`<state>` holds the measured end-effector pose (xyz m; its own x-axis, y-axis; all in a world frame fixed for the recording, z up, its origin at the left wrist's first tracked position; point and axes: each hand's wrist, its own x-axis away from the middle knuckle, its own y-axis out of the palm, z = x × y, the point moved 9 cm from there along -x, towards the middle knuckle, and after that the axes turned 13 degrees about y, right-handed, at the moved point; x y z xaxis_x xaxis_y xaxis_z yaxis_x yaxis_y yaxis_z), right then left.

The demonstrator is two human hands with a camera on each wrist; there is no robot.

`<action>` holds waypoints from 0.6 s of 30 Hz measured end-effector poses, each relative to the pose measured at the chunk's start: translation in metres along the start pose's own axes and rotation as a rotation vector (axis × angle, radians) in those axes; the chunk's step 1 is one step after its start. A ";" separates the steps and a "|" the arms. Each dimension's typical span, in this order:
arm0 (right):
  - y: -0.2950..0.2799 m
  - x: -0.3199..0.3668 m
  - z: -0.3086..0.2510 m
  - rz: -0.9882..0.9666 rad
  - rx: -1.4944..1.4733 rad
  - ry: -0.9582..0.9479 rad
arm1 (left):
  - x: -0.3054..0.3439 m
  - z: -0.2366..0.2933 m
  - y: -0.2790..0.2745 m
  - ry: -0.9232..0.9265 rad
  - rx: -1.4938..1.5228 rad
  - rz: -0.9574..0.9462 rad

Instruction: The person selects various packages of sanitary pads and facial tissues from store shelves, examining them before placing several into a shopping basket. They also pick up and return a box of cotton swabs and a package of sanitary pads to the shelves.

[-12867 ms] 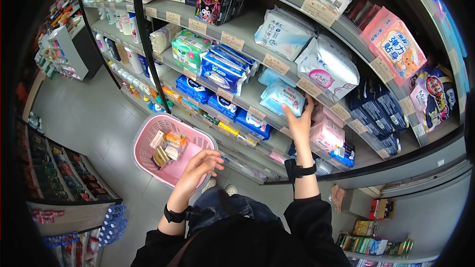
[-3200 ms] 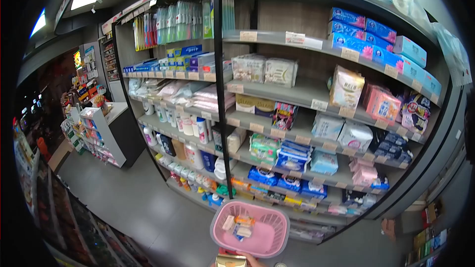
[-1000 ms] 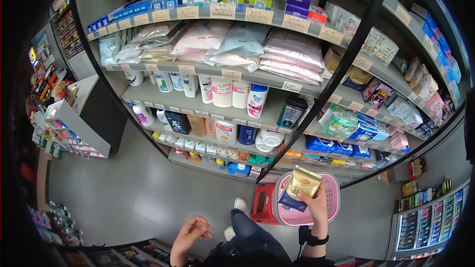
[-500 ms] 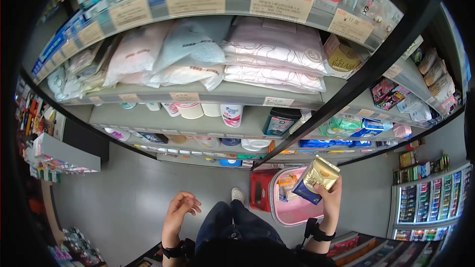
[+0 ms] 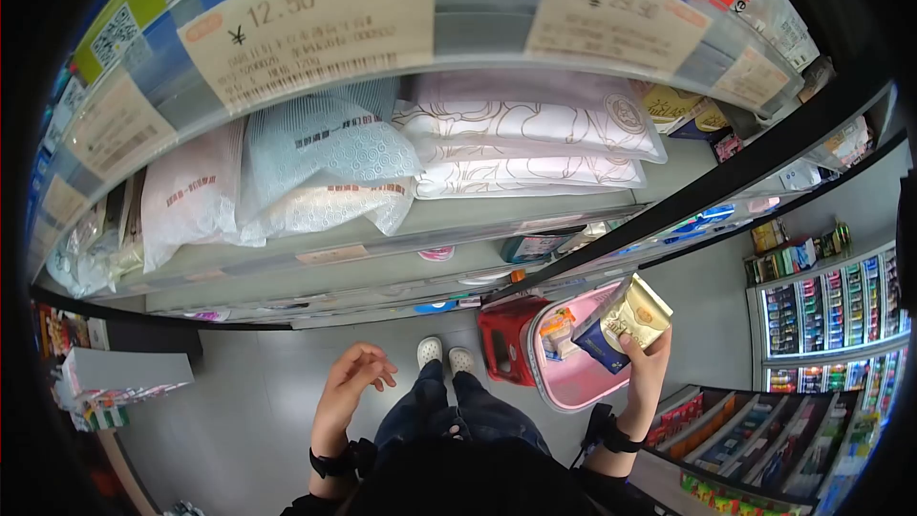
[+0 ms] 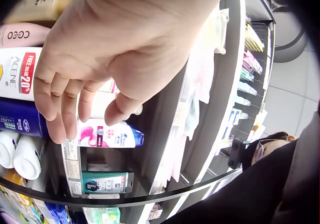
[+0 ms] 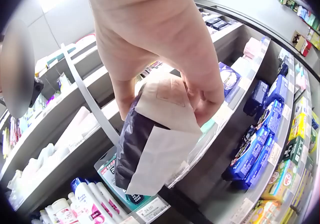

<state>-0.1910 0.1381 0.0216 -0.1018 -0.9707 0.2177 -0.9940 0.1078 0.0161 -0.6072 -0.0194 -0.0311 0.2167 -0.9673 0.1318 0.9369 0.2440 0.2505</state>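
Observation:
My right hand (image 5: 646,368) grips a gold and navy soft pack (image 5: 632,311) over the right side of the pink basket (image 5: 585,399). Seen from the right wrist, the fingers and thumb of this hand (image 7: 155,39) pinch one end of the pack (image 7: 167,129), whose pale folded flap and dark side face the camera. Away to the left, my left hand (image 5: 351,384) hangs in the air, fingers loosely bent and holding nothing. In the left wrist view that hand (image 6: 117,49) overlaps the shelved bottles behind it.
A red basket (image 5: 506,342) stands against the pink one, which contains an orange pack (image 5: 556,327) and other small items. The shelf edge with price tags (image 5: 306,24) is close ahead, above plastic-wrapped textiles (image 5: 330,143). A low rack (image 5: 755,440) stands at right.
Over the last second the gold and navy pack has shifted right and up in view, uncovering basket contents. The shelf now appears much nearer. Earlier, the right hand touched a light-blue pack.

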 end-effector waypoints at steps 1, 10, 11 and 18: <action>0.002 0.002 0.000 0.013 0.001 0.003 | -0.004 0.001 0.000 0.003 0.004 -0.024; 0.003 0.028 0.007 0.159 -0.009 -0.014 | -0.039 -0.005 0.009 -0.043 -0.004 -0.245; -0.001 0.031 0.009 0.174 -0.007 -0.009 | -0.041 -0.006 0.011 -0.053 -0.002 -0.257; -0.012 0.035 0.004 0.202 -0.085 0.000 | -0.067 0.002 0.025 0.006 0.023 -0.210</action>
<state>-0.1823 0.1019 0.0249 -0.2988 -0.9276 0.2244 -0.9465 0.3180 0.0541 -0.5988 0.0514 -0.0313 0.0191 -0.9975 0.0685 0.9551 0.0385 0.2937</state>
